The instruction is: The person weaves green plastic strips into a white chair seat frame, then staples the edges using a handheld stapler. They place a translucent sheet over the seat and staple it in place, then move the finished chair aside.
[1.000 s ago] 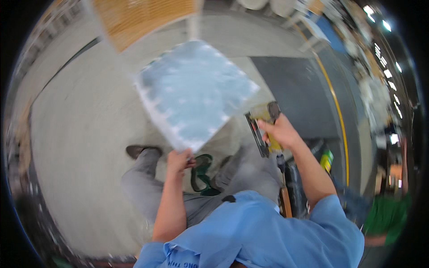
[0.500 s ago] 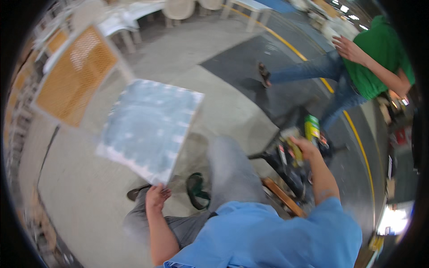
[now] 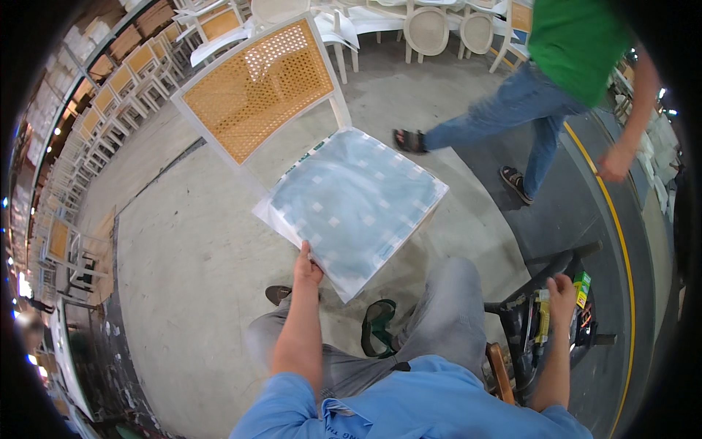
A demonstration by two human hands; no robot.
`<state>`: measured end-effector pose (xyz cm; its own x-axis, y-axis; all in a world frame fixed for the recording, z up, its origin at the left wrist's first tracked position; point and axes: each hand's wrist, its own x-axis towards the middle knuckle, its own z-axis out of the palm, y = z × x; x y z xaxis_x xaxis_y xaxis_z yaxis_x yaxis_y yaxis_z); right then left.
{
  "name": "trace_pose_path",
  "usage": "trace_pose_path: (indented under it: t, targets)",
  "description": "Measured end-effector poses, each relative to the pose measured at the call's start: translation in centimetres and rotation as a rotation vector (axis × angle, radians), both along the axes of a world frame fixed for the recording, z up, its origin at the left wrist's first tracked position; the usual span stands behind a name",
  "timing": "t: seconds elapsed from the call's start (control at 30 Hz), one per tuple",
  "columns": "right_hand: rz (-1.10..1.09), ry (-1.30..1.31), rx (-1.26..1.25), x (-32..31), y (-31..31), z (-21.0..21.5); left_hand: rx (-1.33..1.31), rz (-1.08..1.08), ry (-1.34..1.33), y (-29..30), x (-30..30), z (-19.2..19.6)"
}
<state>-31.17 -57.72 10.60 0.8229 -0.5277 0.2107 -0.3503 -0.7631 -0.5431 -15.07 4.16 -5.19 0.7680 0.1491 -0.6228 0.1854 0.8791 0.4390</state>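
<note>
A white-framed chair with a woven cane back (image 3: 259,88) stands before me. Its pale blue seat (image 3: 351,201) is covered in clear plastic, with white squares along the borders. My left hand (image 3: 307,267) is closed on the near left corner edge of that seat, thumb on top. Over at the right, my right hand (image 3: 561,298) hovers above a black chair (image 3: 523,329) holding tools and small items, its fingers curled together. Whatever they may hold is hidden. Below it lie a yellow-handled tool (image 3: 542,318) and a green and yellow box (image 3: 582,287).
A person in a green shirt (image 3: 578,51) and jeans strides past at the right. Rows of cane-backed chairs (image 3: 121,80) line the left, with more white chairs (image 3: 426,33) at the back. A yellow line (image 3: 618,219) runs along the dark floor. Beside my leg is a wooden bar (image 3: 500,373).
My view has swung left, so the chair appears farther right. My right hand has risen off the items on the black chair. The person in green has stepped along.
</note>
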Motion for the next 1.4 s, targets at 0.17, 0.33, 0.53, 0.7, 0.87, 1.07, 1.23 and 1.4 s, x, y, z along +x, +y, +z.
trace_pose_path:
  t: [0.17,0.33,0.53,0.7,0.87,1.07,1.23,1.4]
  targets:
    - [0.386,0.345,1.01,9.4,20.2,-6.8,-0.05,0.173,0.06,-2.5,-1.9,-0.1]
    - [0.28,0.772,1.121,17.5,31.3,-7.9,-0.049,0.264,0.061,-6.5,-2.8,0.4]
    - [0.419,0.633,0.808,21.5,27.3,-13.8,-0.067,0.273,0.005,-12.3,-4.7,-0.7]
    - [0.483,0.581,0.763,29.1,25.3,-12.1,-0.013,0.2,0.075,-18.1,-3.9,-0.3]
    - [0.453,0.515,0.867,35.0,22.8,-11.1,0.031,-0.067,0.209,-21.8,-1.8,1.3]
    - [0.466,0.614,0.984,32.3,19.1,-9.4,0.54,-0.94,0.237,-17.1,-5.6,4.8]
    - [0.443,0.51,0.886,27.3,18.5,-10.9,0.835,-0.738,0.082,-9.9,-5.2,13.9]
    - [0.447,0.344,0.405,26.3,16.8,-13.8,1.19,-0.257,0.201,-5.5,1.6,12.5]
